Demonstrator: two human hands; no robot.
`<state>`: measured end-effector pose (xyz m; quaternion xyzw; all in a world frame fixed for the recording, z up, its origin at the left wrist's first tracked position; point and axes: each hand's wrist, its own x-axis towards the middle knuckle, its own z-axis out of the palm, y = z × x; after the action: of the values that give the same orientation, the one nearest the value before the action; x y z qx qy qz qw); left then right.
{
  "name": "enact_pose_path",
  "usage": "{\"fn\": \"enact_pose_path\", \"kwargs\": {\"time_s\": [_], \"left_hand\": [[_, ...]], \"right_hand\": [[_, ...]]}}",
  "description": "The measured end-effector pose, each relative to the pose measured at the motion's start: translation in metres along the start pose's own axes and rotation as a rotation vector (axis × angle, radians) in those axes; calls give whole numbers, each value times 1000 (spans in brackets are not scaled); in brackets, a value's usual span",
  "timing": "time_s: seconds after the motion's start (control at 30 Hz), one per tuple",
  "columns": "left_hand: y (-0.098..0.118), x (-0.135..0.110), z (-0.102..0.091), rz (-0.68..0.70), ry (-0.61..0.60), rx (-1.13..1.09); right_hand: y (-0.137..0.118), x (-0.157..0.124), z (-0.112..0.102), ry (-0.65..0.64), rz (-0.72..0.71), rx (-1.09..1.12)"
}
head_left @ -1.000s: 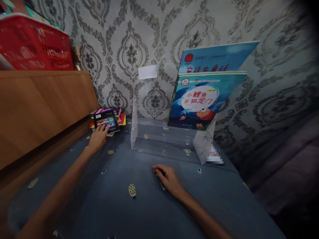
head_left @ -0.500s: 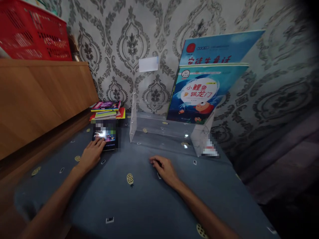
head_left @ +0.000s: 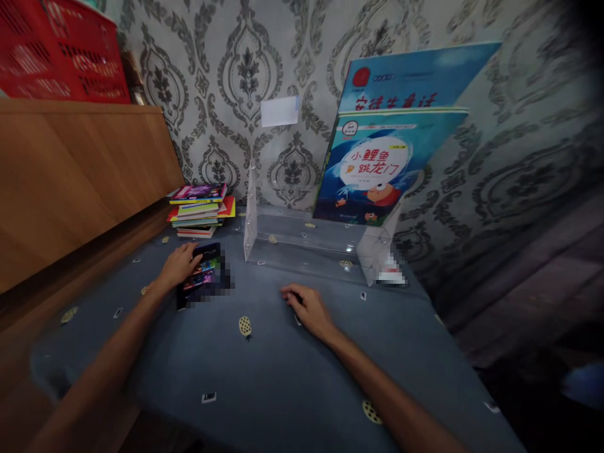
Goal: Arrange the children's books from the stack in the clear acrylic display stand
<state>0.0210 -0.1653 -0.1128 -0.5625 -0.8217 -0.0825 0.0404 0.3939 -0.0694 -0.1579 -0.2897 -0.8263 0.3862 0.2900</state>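
Observation:
Toward the left of the table, my left hand (head_left: 180, 263) is closed on the upper left part of a dark book (head_left: 202, 280) with a colourful cover picture. Its fingers lie over the cover, and the thumb is hard to see. The book is turned at an angle, and its right side is blurred out. Behind it stands a pile of books (head_left: 201, 211). My right hand (head_left: 309, 309) rests on the tablecloth with its fingers loosely bent and a little apart, holding nothing. It is in front of a clear acrylic book rack (head_left: 304, 248).
Two blue picture books, a front one (head_left: 372, 167) and a taller one (head_left: 410, 78), lean upright at the rack's right end. A wooden cabinet (head_left: 80, 182) with a red basket (head_left: 89, 60) borders the left side. A patterned wall (head_left: 226, 94) rises behind.
The dark book has come away from in front of the pile, toward me and slightly right, turning under my left hand. My right hand stays in place. The view has tilted a little.

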Motion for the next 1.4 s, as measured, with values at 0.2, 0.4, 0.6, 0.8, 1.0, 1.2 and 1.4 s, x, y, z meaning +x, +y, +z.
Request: {"fn": "enact_pose_path", "kwargs": {"time_s": [0.2,0.4,0.6,0.8,1.0,1.2,1.4], "left_hand": [[-1,5,33,-38,31,48],[8,-28,46,170,38,-14],[53,-61,48,340,14,-102],[120,-78,42,425,-24,-174],[183,-77,49,447,1,-221],[238,-71,53,477,-17,-252],[264,-63,61,503,-22,-400]], "right_hand": [[1,0,2,6,22,-28],[-3,0,2,8,20,-59],[-6,0,1,24,29,-24],[5,0,-1,175,-26,-39],[27,-9,-26,325,13,-46],[39,-35,-54,361,19,-98],[42,-51,-71,369,5,-279]]}}
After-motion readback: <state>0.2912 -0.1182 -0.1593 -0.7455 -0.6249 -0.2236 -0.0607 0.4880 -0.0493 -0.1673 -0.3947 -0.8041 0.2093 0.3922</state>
